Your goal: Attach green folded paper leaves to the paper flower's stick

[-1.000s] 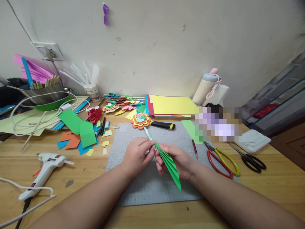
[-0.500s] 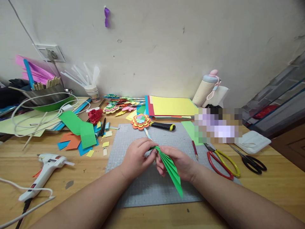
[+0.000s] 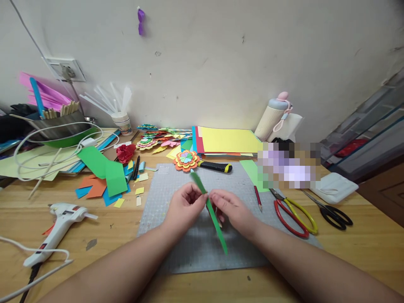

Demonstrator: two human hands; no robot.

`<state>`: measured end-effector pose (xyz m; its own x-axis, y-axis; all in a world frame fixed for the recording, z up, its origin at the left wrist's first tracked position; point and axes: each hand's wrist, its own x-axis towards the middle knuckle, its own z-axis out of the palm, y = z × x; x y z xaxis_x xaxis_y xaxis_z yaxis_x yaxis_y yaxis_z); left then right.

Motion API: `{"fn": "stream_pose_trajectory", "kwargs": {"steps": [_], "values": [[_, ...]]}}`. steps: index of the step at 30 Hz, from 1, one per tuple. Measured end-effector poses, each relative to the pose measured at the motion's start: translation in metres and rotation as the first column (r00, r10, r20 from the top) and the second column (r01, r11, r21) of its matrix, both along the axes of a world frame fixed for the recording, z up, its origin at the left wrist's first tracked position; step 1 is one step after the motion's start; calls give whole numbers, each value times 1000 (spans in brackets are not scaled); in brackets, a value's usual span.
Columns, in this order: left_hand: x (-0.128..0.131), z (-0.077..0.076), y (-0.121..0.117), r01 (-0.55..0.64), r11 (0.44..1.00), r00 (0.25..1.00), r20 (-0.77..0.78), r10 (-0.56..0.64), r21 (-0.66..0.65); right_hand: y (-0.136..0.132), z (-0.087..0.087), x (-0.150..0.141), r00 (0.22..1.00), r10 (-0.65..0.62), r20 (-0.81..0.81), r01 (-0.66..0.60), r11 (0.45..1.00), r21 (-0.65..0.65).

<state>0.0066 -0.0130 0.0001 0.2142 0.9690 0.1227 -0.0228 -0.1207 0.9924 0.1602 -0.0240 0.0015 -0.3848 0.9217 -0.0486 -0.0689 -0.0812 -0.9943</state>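
Over the grey cutting mat [image 3: 186, 256] both hands pinch a strip of pleated green paper [image 3: 217, 225] near its middle. It runs slantwise, its far end up by the flower and its near end pointing towards me, seen almost edge-on. My left hand [image 3: 187, 204] grips it from the left between thumb and fingertips. From the right, my right hand [image 3: 232, 210] closes its thumb and fingers on it; some of those fingers are hidden behind the paper. Just beyond lies a layered paper flower [image 3: 186, 160], orange, yellow and white with a many-coloured centre.
A yellow-and-black utility knife [image 3: 216, 167] lies behind the hands. Rightward are a pencil [image 3: 258, 198], red-and-yellow-handled scissors [image 3: 292, 216] and black scissors [image 3: 336, 215]. A white glue gun [image 3: 58, 229] with its cord rests at left, near green paper pieces [image 3: 116, 179].
The pleated green paper has turned from a partly fanned shape to a narrow edge-on strip, its far end now showing beyond the fingers. My left fingers have curled in more.
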Motion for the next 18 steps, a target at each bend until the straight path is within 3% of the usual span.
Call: {"fn": "stream_pose_trajectory", "kwargs": {"steps": [3, 8, 18], "values": [[1, -4, 6, 75, 994, 997, 29, -73, -84, -1, -1, -3, 999, 36, 8, -35, 997, -72], [-5, -5, 12, 199, 976, 975, -85, -207, -91, -1, -5, -5, 996, 63, -66, -76, 974, -213], [-10, -8, 13, 289, 935, 942, -113, -316, -208, 0, -7, -3, 989, 99, -110, -121, 969, -216]]}}
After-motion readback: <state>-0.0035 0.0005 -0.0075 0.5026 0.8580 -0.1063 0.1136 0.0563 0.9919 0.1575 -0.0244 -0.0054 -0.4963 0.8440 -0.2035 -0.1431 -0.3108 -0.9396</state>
